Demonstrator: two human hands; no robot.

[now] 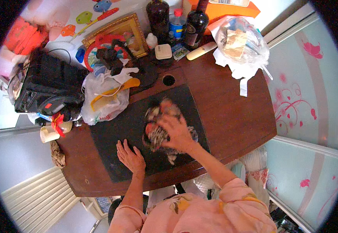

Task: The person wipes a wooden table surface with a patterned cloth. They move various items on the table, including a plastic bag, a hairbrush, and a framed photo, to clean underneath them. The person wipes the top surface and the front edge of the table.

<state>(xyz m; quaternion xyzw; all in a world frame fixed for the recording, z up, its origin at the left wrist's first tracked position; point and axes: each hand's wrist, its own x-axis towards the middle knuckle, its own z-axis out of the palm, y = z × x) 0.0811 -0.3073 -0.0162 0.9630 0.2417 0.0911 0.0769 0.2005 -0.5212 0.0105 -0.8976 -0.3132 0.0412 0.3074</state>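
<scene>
A crumpled patterned cloth (pixel 157 135), black, cream and reddish, lies bunched on a black desk mat (pixel 113 139). My right hand (pixel 174 131) grips the top of it, fingers spread over the folds; cloth and hand are blurred. The palm hides part of the bundle. To the left of the cloth, my left hand (pixel 131 157) rests flat on the mat near its front edge. Its fingers are apart and hold nothing.
The mat lies on a dark brown wooden desk (pixel 233 110). A plastic bag with a yellow comb (pixel 107 99) and a black bag (pixel 49 78) stand left. Dark bottles (pixel 196 26) and a gilt picture frame (pixel 128 32) line the back. A filled plastic bag (pixel 241 43) sits back right.
</scene>
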